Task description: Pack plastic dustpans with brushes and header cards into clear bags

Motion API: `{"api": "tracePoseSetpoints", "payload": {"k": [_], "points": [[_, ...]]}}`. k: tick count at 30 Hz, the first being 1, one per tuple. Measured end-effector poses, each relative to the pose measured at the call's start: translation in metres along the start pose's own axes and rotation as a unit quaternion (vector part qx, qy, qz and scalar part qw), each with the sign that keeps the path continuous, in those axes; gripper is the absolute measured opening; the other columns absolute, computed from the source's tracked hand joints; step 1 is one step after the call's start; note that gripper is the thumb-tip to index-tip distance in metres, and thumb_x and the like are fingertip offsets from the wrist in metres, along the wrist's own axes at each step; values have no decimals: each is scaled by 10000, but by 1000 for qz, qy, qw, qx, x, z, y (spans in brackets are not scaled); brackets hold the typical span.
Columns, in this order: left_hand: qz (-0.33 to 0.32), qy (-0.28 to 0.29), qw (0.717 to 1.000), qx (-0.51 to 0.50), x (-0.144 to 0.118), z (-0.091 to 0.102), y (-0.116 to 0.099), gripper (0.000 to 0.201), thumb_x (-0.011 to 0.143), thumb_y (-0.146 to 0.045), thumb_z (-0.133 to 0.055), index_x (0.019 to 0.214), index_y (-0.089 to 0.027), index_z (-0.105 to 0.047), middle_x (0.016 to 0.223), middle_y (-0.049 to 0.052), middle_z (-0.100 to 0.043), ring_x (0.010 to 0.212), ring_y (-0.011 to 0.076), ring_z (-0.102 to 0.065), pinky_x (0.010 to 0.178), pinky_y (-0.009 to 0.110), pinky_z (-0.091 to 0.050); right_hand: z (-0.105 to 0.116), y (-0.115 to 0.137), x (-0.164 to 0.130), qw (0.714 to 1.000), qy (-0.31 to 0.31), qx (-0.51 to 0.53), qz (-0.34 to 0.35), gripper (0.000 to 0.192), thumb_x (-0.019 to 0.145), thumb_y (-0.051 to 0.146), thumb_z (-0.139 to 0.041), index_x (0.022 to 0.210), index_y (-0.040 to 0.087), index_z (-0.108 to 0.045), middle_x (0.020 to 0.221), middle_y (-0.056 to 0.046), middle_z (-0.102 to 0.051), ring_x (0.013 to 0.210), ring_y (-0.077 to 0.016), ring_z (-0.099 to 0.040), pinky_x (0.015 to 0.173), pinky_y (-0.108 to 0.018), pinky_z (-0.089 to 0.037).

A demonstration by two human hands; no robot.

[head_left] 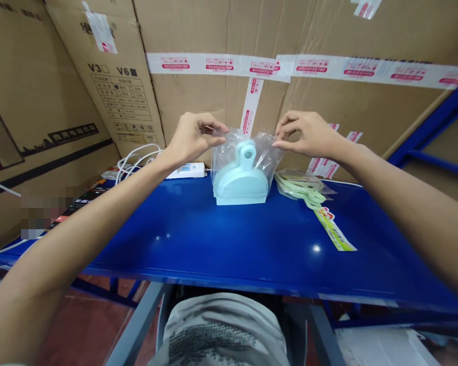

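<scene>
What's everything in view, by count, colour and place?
Clear bag: one, transparent, back middle of table
Blue pieces: at least two, pale blue, inside bag
Green pieces: count unclear, pale green, right of bag
Printed strip: one, lime, beside green pieces
Flat device: one, white, left of bag
Cables: several, white, back left
Table: one, blue, centre
Cardboard: several panels, brown, behind table
Tape: several strips, white and red, on cardboard
Frame bars: several, blue, right
Grey bars: two, grey, bottom
Clothing: one, grey, bottom centre
Left hand: one, bare, bag's left edge
Right hand: one, bare, bag's right edge
</scene>
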State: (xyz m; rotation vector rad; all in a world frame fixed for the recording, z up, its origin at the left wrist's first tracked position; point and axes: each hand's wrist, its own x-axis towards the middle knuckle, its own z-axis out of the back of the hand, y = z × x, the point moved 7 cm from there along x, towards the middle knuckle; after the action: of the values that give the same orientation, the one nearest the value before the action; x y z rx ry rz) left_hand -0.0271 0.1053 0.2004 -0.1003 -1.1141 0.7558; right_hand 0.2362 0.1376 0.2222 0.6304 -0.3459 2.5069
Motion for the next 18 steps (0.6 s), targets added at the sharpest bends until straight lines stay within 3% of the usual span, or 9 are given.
{"api": "tracePoseSetpoints", "payload": {"k": [3,6,9,11,13,16,18], "points": [[-6,-8,999,-35,1,2,1,336,830,-345,-855,1105,-171,-773,1167,89,-780,1048,234,-735,990,421,-595,7,3,1,999,-27,18,-28,262,929,476,-733,1000,232,-794,1164,-100,-718,939,-255,-695,908,-459,-574],[3,5,999,-49,-19,-9,11,761,831,-438,-881,1493,-257,-551,1520,127,-591,1368,305,-614,1131,468,-521,11,5,0,997,-22,41,-55,207,920,420,-737,1005,239,-789,1061,-102,-747,888,-266,-692,880,-477,-580],[32,44,997,-49,-60,-43,30,1316,670,-478,-992,1683,-281,-175,1708,220,-328,1570,401,-380,1217,550,-429,17,8,0,994,-34,67,-76,143,905,383,-750,963,256,-779,933,-71,-755,858,-270,-683,851,-486,-582],[52,87,994,-43,-88,-72,42,1517,600,-466,-1023,1695,-228,-1,1746,290,-181,1616,436,-267,1263,607,-342,26,12,0,990,-62,89,-88,110,881,359,-784,892,253,-760,896,-58,-758,839,-250,-670,828,-461,-585],[67,105,991,-53,-107,-95,50,1452,621,-439,-1006,1686,-217,-43,1714,281,-284,1579,428,-351,1263,609,-341,41,20,1,986,-92,112,-88,134,857,328,-824,820,241,-729,863,-38,-755,798,-205,-647,777,-403,-574],[65,150,985,-52,-116,-114,51,1032,711,-331,-914,1582,-201,-376,1531,189,-588,1401,402,-582,1194,575,-447,75,37,2,983,-131,111,-64,215,792,256,-907,734,212,-705,747,19,-707,689,-113,-578,650,-289,-487],[46,194,980,-4,-117,-121,48,793,741,-267,-843,1466,-184,-533,1452,169,-657,1345,407,-622,1161,571,-472,102,43,-2,981,-155,95,-69,224,745,210,-948,728,200,-725,693,69,-665,660,-55,-537,614,-228,-426]]}}
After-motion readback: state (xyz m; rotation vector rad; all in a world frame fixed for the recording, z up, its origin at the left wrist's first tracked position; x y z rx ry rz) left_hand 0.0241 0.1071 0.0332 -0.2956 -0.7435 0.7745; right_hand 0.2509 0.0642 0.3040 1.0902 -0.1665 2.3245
